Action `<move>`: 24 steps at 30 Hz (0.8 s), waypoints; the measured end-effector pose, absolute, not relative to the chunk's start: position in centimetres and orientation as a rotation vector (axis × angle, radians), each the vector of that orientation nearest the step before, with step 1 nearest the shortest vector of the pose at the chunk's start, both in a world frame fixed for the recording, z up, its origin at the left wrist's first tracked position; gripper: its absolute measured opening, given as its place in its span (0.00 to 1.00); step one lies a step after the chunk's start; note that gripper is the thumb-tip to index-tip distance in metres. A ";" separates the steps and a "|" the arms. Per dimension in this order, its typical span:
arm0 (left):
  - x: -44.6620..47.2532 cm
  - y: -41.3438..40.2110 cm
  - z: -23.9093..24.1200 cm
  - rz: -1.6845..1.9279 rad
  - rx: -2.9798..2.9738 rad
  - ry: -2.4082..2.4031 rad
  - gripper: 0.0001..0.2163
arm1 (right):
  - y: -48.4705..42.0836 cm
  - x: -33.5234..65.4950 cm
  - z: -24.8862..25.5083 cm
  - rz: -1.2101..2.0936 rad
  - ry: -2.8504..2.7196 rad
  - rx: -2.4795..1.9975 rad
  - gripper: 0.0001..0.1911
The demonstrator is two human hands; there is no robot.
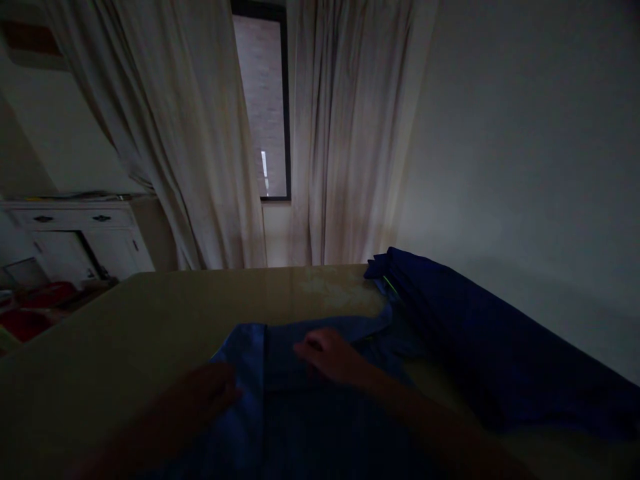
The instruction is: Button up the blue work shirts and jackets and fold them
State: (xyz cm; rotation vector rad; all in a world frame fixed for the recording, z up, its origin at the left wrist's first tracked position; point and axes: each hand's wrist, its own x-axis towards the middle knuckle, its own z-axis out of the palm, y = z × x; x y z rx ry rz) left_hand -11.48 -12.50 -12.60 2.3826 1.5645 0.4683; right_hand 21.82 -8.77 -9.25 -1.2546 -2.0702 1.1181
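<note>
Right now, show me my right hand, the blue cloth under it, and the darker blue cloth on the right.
Right hand (327, 355): head view, on the middle of the hand.
Blue cloth (277, 377): head view, on the part between the hands.
Darker blue cloth (465, 320): head view, on its upper surface.

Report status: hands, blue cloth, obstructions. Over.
Left hand at left side of blue cloth; right hand at its upper part. Grips unclear. Darker cloth at right, clear of hands.

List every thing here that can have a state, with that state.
Left hand: fingers curled, at the blue cloth's left side
Right hand: fingers curled, over the cloth; grip unclear
Blue cloth: laid out on the table
Navy cloth: heaped, right
Curtains: parted at the window
Cabinet drawers: shut
</note>
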 end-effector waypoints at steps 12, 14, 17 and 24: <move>-4.1 -7.2 -19.6 0.425 2.727 1.581 0.33 | -12.6 36.3 -9.8 -0.043 -1.972 -2.357 0.18; -4.2 -7.2 -19.2 0.398 2.725 1.585 0.33 | -13.7 37.3 -9.9 -0.052 -1.954 -2.406 0.19; -3.0 -7.7 -17.9 0.396 2.709 1.621 0.34 | -14.7 37.6 -9.9 -0.024 -1.984 -2.393 0.19; 6.7 -10.9 -14.7 0.463 2.775 1.404 0.30 | -17.0 37.3 -12.3 0.103 -1.967 -2.214 0.26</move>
